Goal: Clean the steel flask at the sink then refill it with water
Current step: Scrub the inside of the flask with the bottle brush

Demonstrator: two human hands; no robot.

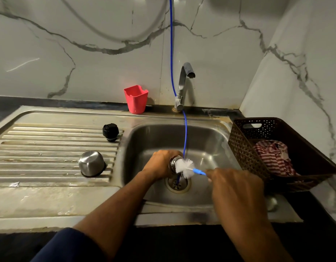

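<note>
Over the sink basin [206,140], my left hand [159,165] grips the steel flask [174,163], lying on its side with its mouth facing right; most of its body is hidden by the hand. A bottle brush [185,167] with white bristles and a blue handle has its head at the flask's mouth. My right hand [237,188] grips the brush handle. The flask's black stopper [110,131] and its steel cup lid [91,163], upside down, rest on the drainboard at the left.
A steel tap [183,86] stands behind the basin; no water runs from it. A blue hose [185,129] hangs down into the drain [177,183]. A red plastic cup [136,99] sits by the wall. A brown basket [244,148] holding striped cloth [274,157] stands right.
</note>
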